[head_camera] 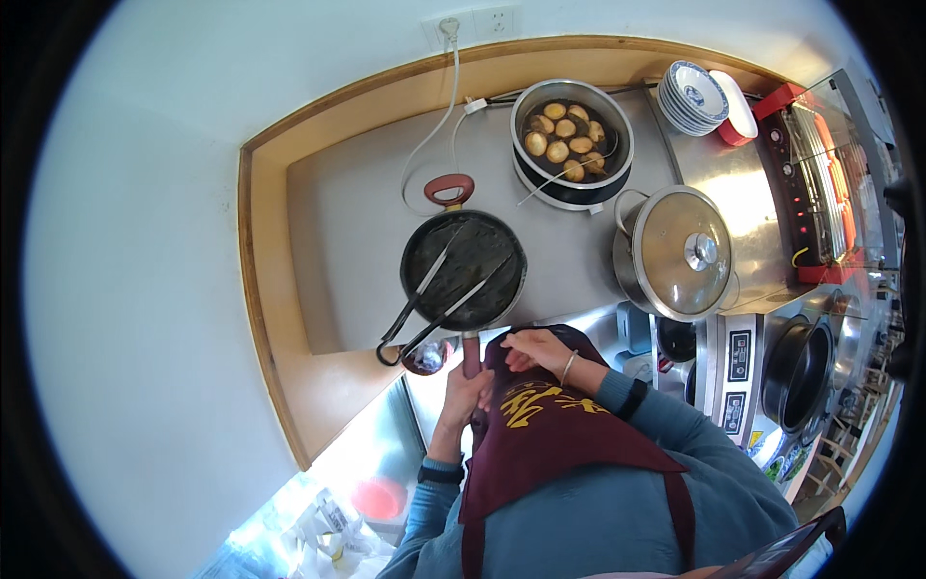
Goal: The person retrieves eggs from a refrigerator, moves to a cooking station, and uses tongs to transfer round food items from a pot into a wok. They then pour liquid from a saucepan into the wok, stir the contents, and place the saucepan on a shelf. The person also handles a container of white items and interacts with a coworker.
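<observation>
My left hand (466, 396) is closed around the reddish handle (472, 354) of a dark frying pan (470, 224), near the counter's front edge. A red loop helper handle (449, 190) sits on the pan's far side. Metal tongs with black grips (441, 318) lie spread across the pan, their looped end jutting past its near left rim. Dark wet residue or liquid covers the pan's bottom. To the right of the handle, my right hand (539, 351) hovers before the maroon apron (557, 441), fingers loosely bent, with nothing visible in it.
Peeled eggs sit in dark liquid in an electric pot (623, 174), with a thin utensil across its rim. A glass-lidded steel pot (629, 279) stands nearer. Stacked bowls (693, 98) and a roller grill (810, 188) are at right. A white cord (457, 72) runs to the wall.
</observation>
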The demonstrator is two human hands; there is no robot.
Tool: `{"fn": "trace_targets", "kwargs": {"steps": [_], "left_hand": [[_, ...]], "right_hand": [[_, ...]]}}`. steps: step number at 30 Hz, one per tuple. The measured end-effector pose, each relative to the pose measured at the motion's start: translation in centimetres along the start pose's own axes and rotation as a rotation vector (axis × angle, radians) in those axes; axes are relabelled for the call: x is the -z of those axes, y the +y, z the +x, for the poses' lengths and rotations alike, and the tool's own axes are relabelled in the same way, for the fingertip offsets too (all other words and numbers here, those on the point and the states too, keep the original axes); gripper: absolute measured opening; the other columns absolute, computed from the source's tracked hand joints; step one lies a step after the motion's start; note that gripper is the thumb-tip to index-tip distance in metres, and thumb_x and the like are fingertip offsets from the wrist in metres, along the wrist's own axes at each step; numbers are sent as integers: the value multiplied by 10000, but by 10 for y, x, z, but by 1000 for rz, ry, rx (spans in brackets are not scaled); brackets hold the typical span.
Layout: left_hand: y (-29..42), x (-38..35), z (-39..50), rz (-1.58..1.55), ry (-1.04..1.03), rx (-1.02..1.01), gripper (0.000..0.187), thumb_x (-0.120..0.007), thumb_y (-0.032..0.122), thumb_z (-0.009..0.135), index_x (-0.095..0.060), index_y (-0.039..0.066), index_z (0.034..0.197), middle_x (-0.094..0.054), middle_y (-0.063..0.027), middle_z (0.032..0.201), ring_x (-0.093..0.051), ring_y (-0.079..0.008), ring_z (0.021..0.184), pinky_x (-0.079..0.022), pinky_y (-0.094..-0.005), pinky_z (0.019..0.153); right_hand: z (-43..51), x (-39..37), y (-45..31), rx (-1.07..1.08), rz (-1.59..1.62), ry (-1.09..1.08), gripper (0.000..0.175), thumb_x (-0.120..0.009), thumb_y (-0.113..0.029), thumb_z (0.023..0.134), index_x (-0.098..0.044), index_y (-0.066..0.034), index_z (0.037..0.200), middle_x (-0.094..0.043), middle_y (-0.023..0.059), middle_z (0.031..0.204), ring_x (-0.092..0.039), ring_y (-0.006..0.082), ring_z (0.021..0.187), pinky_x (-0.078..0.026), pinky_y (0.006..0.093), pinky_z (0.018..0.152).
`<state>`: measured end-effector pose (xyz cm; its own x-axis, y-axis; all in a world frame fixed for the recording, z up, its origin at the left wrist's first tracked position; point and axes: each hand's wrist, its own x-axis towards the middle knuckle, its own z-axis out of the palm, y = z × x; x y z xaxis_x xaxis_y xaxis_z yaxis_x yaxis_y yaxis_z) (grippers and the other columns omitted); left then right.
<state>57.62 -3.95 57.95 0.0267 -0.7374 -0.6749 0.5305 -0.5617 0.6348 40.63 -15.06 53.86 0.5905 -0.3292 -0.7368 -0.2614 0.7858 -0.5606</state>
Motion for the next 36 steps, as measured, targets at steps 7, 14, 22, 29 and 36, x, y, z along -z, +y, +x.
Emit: {"fn": "trace_targets", "kwargs": {"steps": [7,14,22,29,36], "left_hand": [[-43,-24,25,44,5,-107,133,-564,94,920,-517,-26,889,-517,-53,600,-489,-140,432,-433,-270,406],[-16,-10,-28,980,500,-268,190,-654,166,896,-605,11,993,-665,-111,741,-661,-217,653,-517,-321,602],[60,17,-11,1613,556,-743,698,-775,298,762,-471,-34,1295,-561,-233,1179,-594,-415,964,-492,-471,801],[37,32,-21,1428,274,-481,736,-771,282,726,-445,-17,1315,-582,-258,1147,-618,-421,985,-507,-454,826],[76,-10,-135,1547,53,-435,565,-776,174,699,-562,3,1193,-635,-202,1018,-621,-358,940,-493,-442,802]], "right_hand": [[8,-25,12,-21,233,-262,429,-565,-432,950,-557,-6,1003,-630,146,694,-650,233,586,-529,315,416],[45,-34,37,-45,638,-370,271,-596,-178,947,-602,-3,1155,-657,115,982,-658,222,862,-543,369,817],[26,-41,28,-34,715,-384,139,-577,-157,957,-557,-58,1053,-328,-81,551,-311,40,422,-272,224,407],[9,-38,63,48,414,-306,106,-555,-100,935,-548,-75,1038,-334,-74,547,-315,37,390,-250,218,365],[-110,-61,138,93,761,-598,162,-525,-155,973,-462,-132,826,-340,-93,517,-322,13,392,-258,185,368]]}}
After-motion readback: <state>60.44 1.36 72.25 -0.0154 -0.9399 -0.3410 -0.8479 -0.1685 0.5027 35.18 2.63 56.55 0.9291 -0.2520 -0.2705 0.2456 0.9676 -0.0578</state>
